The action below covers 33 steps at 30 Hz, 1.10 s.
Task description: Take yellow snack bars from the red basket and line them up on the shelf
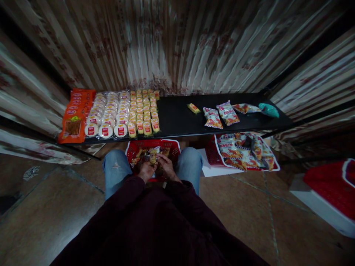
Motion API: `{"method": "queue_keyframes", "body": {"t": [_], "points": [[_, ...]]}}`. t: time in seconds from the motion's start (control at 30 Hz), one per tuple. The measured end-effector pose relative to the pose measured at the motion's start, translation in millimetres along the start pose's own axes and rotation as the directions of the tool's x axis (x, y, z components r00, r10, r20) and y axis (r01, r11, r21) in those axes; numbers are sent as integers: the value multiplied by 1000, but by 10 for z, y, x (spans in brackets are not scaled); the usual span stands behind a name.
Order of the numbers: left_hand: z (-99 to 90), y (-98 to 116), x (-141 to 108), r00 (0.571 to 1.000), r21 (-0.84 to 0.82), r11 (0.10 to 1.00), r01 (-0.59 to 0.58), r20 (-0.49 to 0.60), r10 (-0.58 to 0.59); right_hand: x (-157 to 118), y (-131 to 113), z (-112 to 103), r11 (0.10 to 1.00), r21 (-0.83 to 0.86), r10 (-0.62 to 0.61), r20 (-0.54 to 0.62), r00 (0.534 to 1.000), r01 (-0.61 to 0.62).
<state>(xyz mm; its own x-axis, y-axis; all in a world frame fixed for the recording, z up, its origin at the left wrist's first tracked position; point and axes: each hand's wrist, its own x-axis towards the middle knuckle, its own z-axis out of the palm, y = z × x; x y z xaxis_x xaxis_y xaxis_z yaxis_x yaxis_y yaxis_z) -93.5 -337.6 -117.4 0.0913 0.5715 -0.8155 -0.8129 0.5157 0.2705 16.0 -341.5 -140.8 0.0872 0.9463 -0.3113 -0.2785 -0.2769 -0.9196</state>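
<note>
Between my knees stands a red basket [175, 147] with small wrapped snacks inside. Over it my left hand [146, 170] and my right hand [166, 165] are close together, both closed around a small yellow wrapped snack [152, 157]. On the black shelf [173, 114] just beyond, rows of similar yellow packs [139, 127] stand beside rows of round white packs [105, 130]. Orange packets [73, 127] lie at the shelf's left end. One yellow pack [193, 108] lies alone further right.
Chip-like bags [228, 113] and a green packet [269, 110] lie on the shelf's right part. Below is a red basket of bags [210, 151] on a white sheet [209, 168]. Another red basket [332, 183] stands far right. A patterned curtain [172, 44] hangs behind.
</note>
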Motion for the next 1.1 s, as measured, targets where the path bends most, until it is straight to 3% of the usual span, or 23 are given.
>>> {"method": "queue_keyframes", "body": {"t": [0.17, 0.33, 0.6, 0.77, 0.87, 0.97, 1.1], "points": [[7, -2, 14, 990, 56, 998, -39, -131, 46, -10, 56, -1, 983, -172, -60, 51, 997, 67], [-7, -6, 30, 986, 94, 996, -9, -167, 25, -1, 104, -23, 941, -326, -85, 21, 996, 87], [11, -65, -11, 975, 261, 954, -145, -128, 183, -19, 60, 12, 965, -260, 2, -6, 1000, -4], [5, -111, -36, 963, 327, 922, -207, -101, 252, -22, 55, 5, 948, -318, 7, 33, 999, 4], [34, -142, -71, 954, 373, 893, -252, -62, 295, 8, 90, -3, 943, -333, -1, -5, 1000, 0], [57, -177, -90, 930, 419, 846, -329, -9, 366, 51, 126, -15, 957, -291, -1, -83, 997, -23], [52, -217, -48, 889, 462, 780, -421, 40, 456, 98, 164, -42, 978, -205, 16, -65, 998, -29]]}}
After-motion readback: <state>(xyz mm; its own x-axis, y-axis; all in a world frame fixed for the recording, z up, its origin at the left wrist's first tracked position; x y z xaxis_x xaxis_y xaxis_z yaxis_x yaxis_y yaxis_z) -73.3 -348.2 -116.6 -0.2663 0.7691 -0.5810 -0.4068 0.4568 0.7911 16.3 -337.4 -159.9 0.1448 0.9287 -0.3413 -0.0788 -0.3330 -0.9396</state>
